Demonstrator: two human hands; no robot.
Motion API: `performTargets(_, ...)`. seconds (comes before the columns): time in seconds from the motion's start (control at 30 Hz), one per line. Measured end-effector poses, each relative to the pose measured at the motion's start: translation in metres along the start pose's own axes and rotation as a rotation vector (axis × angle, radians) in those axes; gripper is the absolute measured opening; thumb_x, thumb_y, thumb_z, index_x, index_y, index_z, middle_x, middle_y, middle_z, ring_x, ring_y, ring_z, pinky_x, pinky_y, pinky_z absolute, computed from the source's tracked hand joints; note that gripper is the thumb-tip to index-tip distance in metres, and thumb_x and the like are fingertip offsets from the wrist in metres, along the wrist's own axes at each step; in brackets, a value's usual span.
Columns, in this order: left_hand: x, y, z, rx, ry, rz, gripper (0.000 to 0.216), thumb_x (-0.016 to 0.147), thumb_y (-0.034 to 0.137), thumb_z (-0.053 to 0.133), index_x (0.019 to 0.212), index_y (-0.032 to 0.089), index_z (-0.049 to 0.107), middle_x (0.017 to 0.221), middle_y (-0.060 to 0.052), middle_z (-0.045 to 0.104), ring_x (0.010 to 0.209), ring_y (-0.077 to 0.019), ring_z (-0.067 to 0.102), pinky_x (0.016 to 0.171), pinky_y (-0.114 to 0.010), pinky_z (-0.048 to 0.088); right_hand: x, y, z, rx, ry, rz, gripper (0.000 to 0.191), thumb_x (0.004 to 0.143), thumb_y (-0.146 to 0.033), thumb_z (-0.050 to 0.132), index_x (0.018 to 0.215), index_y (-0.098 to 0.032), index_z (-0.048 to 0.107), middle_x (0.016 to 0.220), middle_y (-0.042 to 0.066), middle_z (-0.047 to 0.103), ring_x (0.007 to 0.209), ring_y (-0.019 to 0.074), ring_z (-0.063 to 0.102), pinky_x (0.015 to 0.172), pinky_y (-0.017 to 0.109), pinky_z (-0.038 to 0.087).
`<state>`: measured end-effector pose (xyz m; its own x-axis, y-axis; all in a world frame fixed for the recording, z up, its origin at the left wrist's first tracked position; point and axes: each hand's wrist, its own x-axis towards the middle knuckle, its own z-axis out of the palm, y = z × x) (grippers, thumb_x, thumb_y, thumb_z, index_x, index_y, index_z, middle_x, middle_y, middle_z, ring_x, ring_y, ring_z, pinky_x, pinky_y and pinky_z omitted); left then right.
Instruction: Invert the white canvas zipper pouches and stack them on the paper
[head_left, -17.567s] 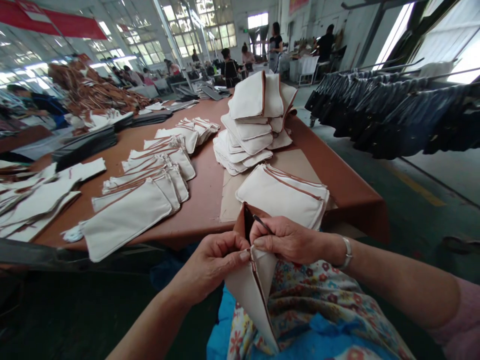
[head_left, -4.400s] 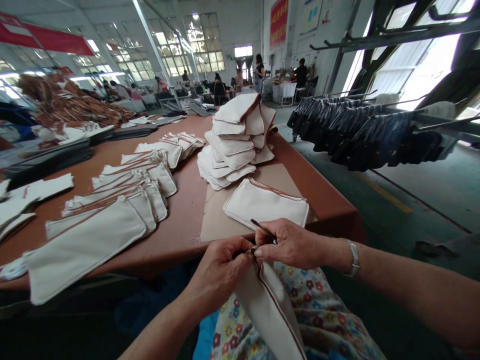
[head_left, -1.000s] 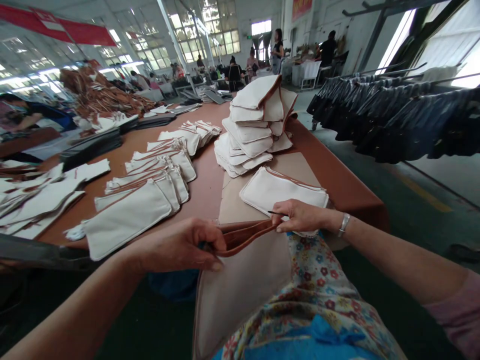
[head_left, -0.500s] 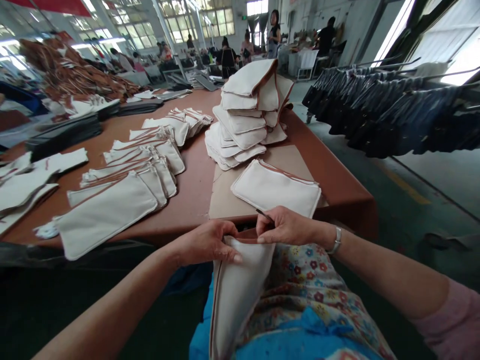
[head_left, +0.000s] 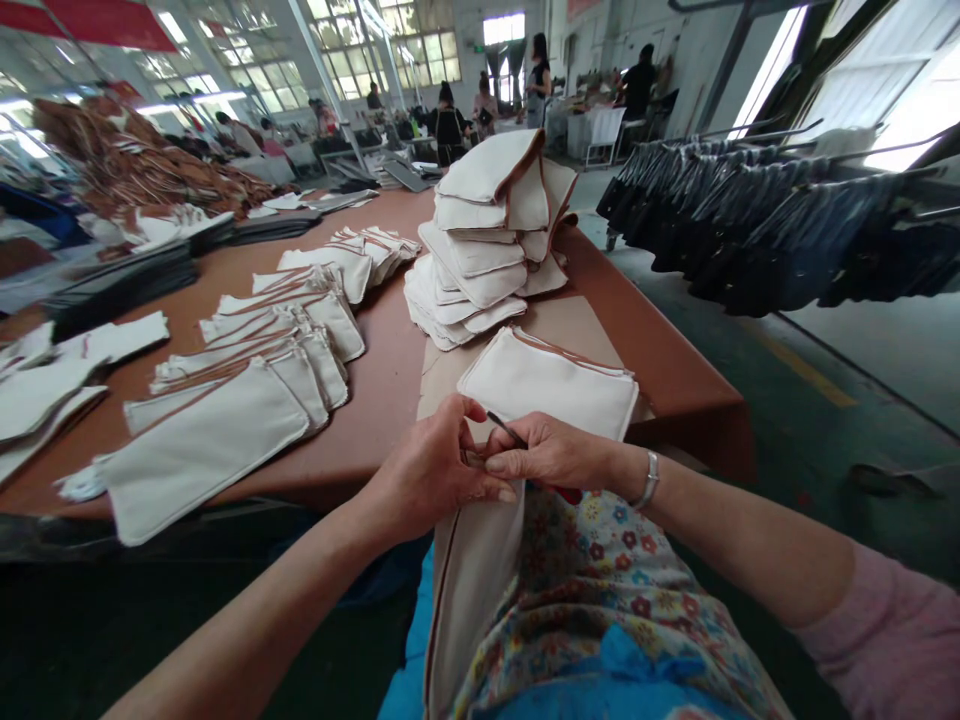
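My left hand point(head_left: 442, 465) is closed on the top edge of an off-white fabric pouch piece point(head_left: 480, 580) with brown trim, which hangs down over my lap. Right beside it, my right hand point(head_left: 551, 450) grips a pair of small scissors point(head_left: 508, 430); their slim dark tip points up and left, and a bit of red handle shows below the palm. The fingertips of both hands meet at the pouch's top edge, whose opening they hide. Just beyond the hands, another off-white pouch point(head_left: 551, 380) lies on a cardboard sheet point(head_left: 442, 375).
A tall stack of off-white pouches point(head_left: 480, 240) stands behind on the brown-covered table point(head_left: 382, 390). Overlapping rows of pouches point(head_left: 217, 430) lie to the left. Dark pieces hang on a rack point(head_left: 720, 220) at right. Other people point(head_left: 448, 125) are in the background.
My left hand has rolled inward, its fingers now up against the right hand. My right hand has shifted slightly left with the scissors, and the pouch's opening is now covered.
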<state>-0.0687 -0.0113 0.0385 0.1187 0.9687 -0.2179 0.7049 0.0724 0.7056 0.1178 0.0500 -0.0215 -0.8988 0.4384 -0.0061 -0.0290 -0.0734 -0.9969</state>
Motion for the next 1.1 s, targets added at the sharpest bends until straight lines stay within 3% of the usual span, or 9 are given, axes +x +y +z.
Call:
performTargets(0.1, -0.001, -0.006, -0.006, -0.103, -0.145, 0.033, 0.077, 0.057, 0.05, 0.087, 0.117, 0.02, 0.049, 0.078, 0.005, 0.055, 0.068, -0.0134, 0.049, 0.055, -0.022, 0.034, -0.001, 0.002, -0.011, -0.083, 0.057, -0.01, 0.026, 0.086, -0.037, 0.065, 0.079, -0.012, 0.059, 0.065, -0.005, 0.048, 0.058, 0.0067, 0.04, 0.056, 0.02, 0.032)
performTargets(0.23, 0.0, -0.023, 0.0, -0.4, -0.377, -0.079, 0.047, 0.072, 0.047, 0.079, 0.098, 0.014, 0.058, 0.078, 0.002, 0.055, 0.071, -0.0124, 0.048, 0.059, -0.022, 0.034, -0.008, 0.01, -0.025, -0.206, 0.084, -0.077, 0.022, 0.085, -0.033, 0.066, 0.086, -0.011, 0.065, 0.076, 0.0, 0.057, 0.071, 0.0105, 0.048, 0.065, 0.022, 0.038)
performTargets(0.43, 0.003, -0.024, 0.028, -0.735, -0.313, -0.103, 0.035, 0.076, 0.037, 0.078, 0.091, 0.011, 0.059, 0.082, 0.0, 0.059, 0.075, -0.0108, 0.049, 0.068, -0.022, 0.037, -0.022, 0.014, -0.031, -0.24, 0.081, -0.072, 0.019, 0.087, -0.03, 0.063, 0.086, -0.01, 0.065, 0.075, -0.001, 0.056, 0.071, 0.0101, 0.047, 0.066, 0.022, 0.037)
performTargets(0.57, 0.004, -0.018, 0.034, -0.838, -0.259, -0.146, 0.032, 0.075, 0.034, 0.08, 0.085, 0.011, 0.059, 0.078, 0.0, 0.061, 0.071, -0.0094, 0.05, 0.066, -0.021, 0.037, -0.029, 0.009, -0.032, -0.254, 0.079, -0.056, 0.019, 0.087, -0.029, 0.063, 0.088, -0.01, 0.064, 0.075, -0.001, 0.056, 0.071, 0.0101, 0.047, 0.065, 0.022, 0.037)
performTargets(0.7, 0.006, -0.018, 0.036, -0.859, -0.301, -0.182, 0.031, 0.075, 0.034, 0.079, 0.081, 0.01, 0.062, 0.075, -0.002, 0.064, 0.066, -0.0098, 0.052, 0.064, -0.022, 0.039, -0.035, 0.006, -0.035, -0.245, 0.059, -0.006, 0.021, 0.087, -0.03, 0.063, 0.088, -0.009, 0.064, 0.077, 0.0, 0.056, 0.07, 0.0097, 0.045, 0.064, 0.022, 0.035)
performTargets(0.83, 0.006, -0.016, 0.037, -0.839, -0.33, -0.183, 0.029, 0.076, 0.034, 0.078, 0.08, 0.009, 0.065, 0.075, -0.003, 0.064, 0.067, -0.0098, 0.051, 0.065, -0.021, 0.038, -0.039, -0.003, -0.029, -0.18, 0.082, 0.07, 0.031, 0.091, -0.042, 0.057, 0.089, -0.012, 0.06, 0.07, -0.003, 0.048, 0.064, 0.0081, 0.041, 0.059, 0.021, 0.033)
performTargets(0.93, 0.007, -0.009, 0.037, -0.8, -0.343, -0.17, 0.027, 0.079, 0.035, 0.074, 0.08, 0.009, 0.066, 0.075, -0.002, 0.063, 0.068, -0.0103, 0.049, 0.065, -0.022, 0.037, -0.038, -0.013, -0.02, -0.167, 0.158, 0.098, 0.037, 0.082, -0.049, 0.067, 0.09, -0.014, 0.056, 0.074, -0.003, 0.051, 0.066, 0.0084, 0.043, 0.059, 0.021, 0.034)
performTargets(1.03, 0.007, -0.001, 0.037, -0.767, -0.328, -0.168, 0.026, 0.079, 0.035, 0.072, 0.078, 0.011, 0.064, 0.075, -0.001, 0.06, 0.068, -0.011, 0.047, 0.065, -0.023, 0.035, -0.033, -0.017, -0.015, -0.256, 0.201, 0.125, 0.04, 0.069, -0.043, 0.08, 0.083, -0.014, 0.056, 0.073, -0.004, 0.054, 0.065, 0.008, 0.043, 0.057, 0.02, 0.033)
performTargets(1.1, 0.006, 0.001, 0.038, -0.71, -0.308, -0.158, 0.026, 0.08, 0.036, 0.07, 0.078, 0.012, 0.063, 0.075, -0.001, 0.059, 0.069, -0.0114, 0.046, 0.065, -0.023, 0.035, -0.031, -0.017, -0.015, -0.278, 0.192, 0.143, 0.032, 0.071, -0.036, 0.079, 0.08, -0.013, 0.059, 0.071, -0.004, 0.056, 0.064, 0.0078, 0.044, 0.057, 0.02, 0.034)
